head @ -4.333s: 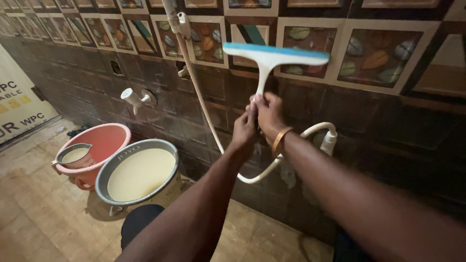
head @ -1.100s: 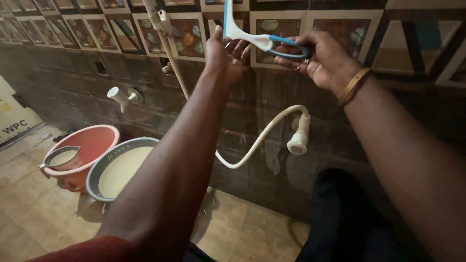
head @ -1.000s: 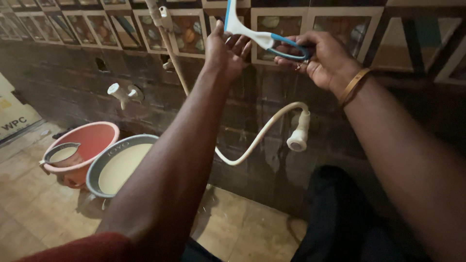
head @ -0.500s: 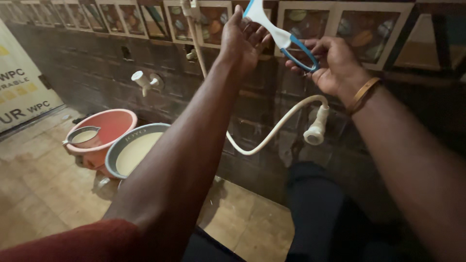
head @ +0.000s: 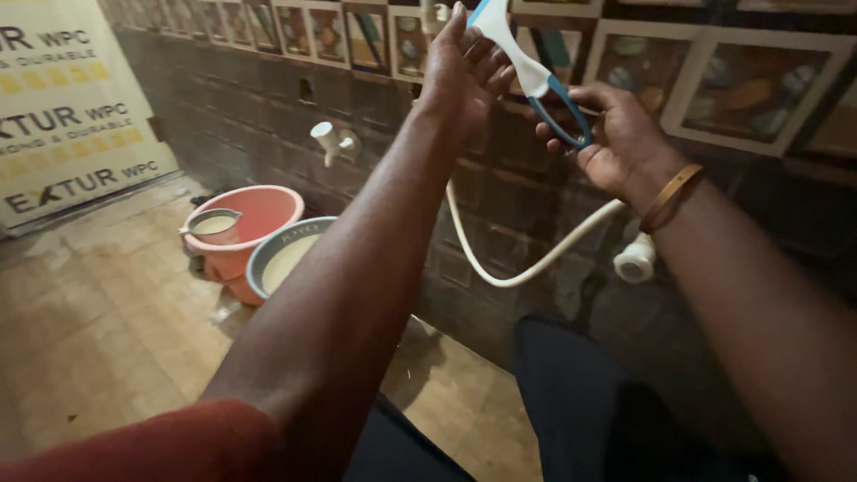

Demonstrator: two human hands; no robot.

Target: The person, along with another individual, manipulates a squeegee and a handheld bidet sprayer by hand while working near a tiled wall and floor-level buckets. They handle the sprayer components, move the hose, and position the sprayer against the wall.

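A person's right hand [head: 616,134] grips the looped blue handle of a white-and-blue plastic squeegee [head: 527,67] (light, stiff, likely best held there); the left hand [head: 460,67], fingers spread, touches its neck against the brown tiled wall [head: 250,116].

The light is dim and warm, brightest on the floor [head: 98,312] at left. The wall [head: 500,223] at right sinks into deep shadow. Both near forearms are soft and stretched by wide-angle distortion, and the lower right corner is almost black.
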